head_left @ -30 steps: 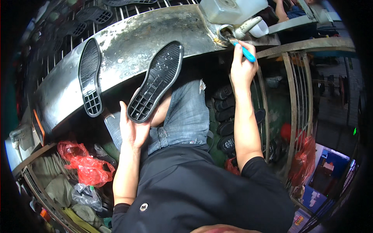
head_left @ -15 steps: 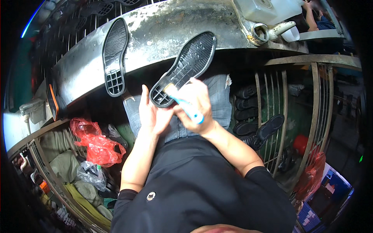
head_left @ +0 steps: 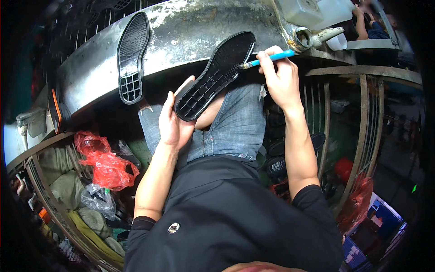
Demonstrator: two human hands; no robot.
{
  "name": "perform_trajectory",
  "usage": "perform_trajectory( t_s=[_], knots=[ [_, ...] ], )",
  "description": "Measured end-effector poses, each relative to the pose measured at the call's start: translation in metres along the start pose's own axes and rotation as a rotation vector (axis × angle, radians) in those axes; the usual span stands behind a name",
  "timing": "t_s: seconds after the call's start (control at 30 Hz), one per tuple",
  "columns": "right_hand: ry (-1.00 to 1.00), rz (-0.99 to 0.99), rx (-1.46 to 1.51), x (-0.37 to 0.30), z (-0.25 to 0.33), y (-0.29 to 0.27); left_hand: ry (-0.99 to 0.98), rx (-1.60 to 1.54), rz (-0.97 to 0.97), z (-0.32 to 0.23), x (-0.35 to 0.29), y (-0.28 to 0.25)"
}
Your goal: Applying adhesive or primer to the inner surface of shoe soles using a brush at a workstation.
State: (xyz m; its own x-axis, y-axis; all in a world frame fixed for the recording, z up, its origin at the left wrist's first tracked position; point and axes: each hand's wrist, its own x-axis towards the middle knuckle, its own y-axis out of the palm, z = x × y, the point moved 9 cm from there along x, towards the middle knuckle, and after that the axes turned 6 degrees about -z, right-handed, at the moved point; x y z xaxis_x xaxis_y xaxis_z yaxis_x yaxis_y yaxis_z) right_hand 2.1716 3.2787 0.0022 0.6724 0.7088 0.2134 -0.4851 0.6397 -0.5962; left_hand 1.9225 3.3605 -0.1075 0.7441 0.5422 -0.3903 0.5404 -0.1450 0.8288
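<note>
A black shoe sole point(head_left: 215, 75) lies slantwise, its toe end over the worn metal bench and its heel end in my left hand point(head_left: 176, 124). The left fingers go under the heel and the thumb stands up beside its left edge. My right hand point(head_left: 282, 79) grips a blue-handled brush point(head_left: 275, 57). The brush's bristles touch the sole's right edge near its middle. Ribs and a heel grid show on the sole's upward face. Another black shoe sole point(head_left: 132, 59) rests at the left, its grid end jutting past the bench's front edge.
The metal bench point(head_left: 181, 38) curves across the front. At its right end are an open pot point(head_left: 302, 37) and a whitish plastic container point(head_left: 297, 12). Racks of metal bars point(head_left: 366, 118) stand either side. Red plastic bags point(head_left: 111, 170) hang at left. Another person's arm point(head_left: 360, 27) shows far right.
My right hand has moved with the brush from the heel grid up and right to the sole's far right edge. My left hand still supports the heel end.
</note>
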Motion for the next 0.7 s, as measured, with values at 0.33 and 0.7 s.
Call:
perform_trajectory(
  t_s=[0.33, 0.7],
  knots=[
    [-0.029, 0.145, 0.079, 0.002, -0.002, 0.001, 0.021, 0.051, -0.058, -0.003, 0.000, 0.002],
    [-0.335, -0.227, 0.075, 0.031, 0.003, 0.009, -0.005, 0.051, -0.040, -0.002, -0.004, 0.010]
  ],
)
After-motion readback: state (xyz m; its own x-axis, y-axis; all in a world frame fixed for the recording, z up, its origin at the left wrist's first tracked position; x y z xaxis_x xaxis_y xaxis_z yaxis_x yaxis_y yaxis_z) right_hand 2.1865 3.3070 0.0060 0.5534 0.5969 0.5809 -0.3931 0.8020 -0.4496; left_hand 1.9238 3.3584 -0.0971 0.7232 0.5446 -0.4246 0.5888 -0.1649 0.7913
